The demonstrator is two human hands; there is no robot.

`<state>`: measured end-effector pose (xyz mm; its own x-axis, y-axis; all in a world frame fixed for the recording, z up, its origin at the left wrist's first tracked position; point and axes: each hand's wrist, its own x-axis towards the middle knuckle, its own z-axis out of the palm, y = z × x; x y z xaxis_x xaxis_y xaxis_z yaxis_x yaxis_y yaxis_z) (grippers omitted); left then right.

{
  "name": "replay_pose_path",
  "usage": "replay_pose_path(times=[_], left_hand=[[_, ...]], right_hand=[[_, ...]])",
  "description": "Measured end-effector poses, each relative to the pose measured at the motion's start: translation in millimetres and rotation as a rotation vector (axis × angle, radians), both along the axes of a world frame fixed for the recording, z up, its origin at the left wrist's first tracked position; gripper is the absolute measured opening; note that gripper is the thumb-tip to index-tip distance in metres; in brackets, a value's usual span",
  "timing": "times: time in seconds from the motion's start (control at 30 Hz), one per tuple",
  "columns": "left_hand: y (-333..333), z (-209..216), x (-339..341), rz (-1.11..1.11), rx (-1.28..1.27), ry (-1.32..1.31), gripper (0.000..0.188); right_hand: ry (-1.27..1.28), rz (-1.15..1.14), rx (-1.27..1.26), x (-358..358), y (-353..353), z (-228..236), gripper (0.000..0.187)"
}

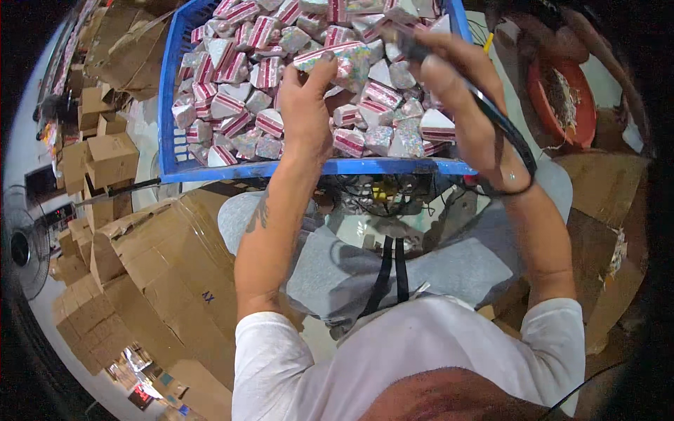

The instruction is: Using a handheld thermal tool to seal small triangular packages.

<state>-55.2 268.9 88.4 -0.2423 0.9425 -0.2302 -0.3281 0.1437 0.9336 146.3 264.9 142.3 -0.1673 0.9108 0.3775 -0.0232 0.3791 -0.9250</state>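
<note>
Over a blue plastic crate point(246, 171), my left hand point(306, 105) is closed on a wedge-shaped toy cake slice point(351, 62). The slice has a speckled, pastel-glitter side and a pink-and-white striped edge. My right hand point(469, 95), partly smeared by motion, grips a dark handheld tool point(413, 46) just right of the slice. The tool's kind is too blurred to make out. A black cable point(518, 144) runs from that hand past my wrist. Many similar cake slices point(270, 123), white with pink bands, fill the crate below both hands.
Flattened cardboard point(175, 259) and cardboard boxes point(112, 158) lie to the left, with a fan point(27, 242) at the far left. A red basin point(562, 105) with scraps stands at the right. Tangled wires point(379, 196) lie below the crate's near edge, by my knees.
</note>
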Motion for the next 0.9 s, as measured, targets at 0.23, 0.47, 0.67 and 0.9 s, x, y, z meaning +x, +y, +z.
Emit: replay_pose_path(times=[0.23,0.47,0.67,0.9], left_hand=[[-4.5,1.5,-4.9,0.064,0.095,-0.012,0.032],[-2.4,-3.1,-4.0,0.053,0.103,0.009,0.038],[-3.3,3.0,0.4,0.051,0.090,0.036,0.038],[-3.2,1.4,-1.2,0.045,0.107,0.029,0.037]], right_hand=[[-0.299,0.075,0.130,6.4,-8.8,-6.0,0.030],[-0.380,0.044,0.200,8.0,-6.1,-2.1,0.029],[-0.350,0.076,0.151,9.5,-4.7,-4.1,0.028],[-0.378,0.076,0.143,8.9,-4.9,0.1,0.028]])
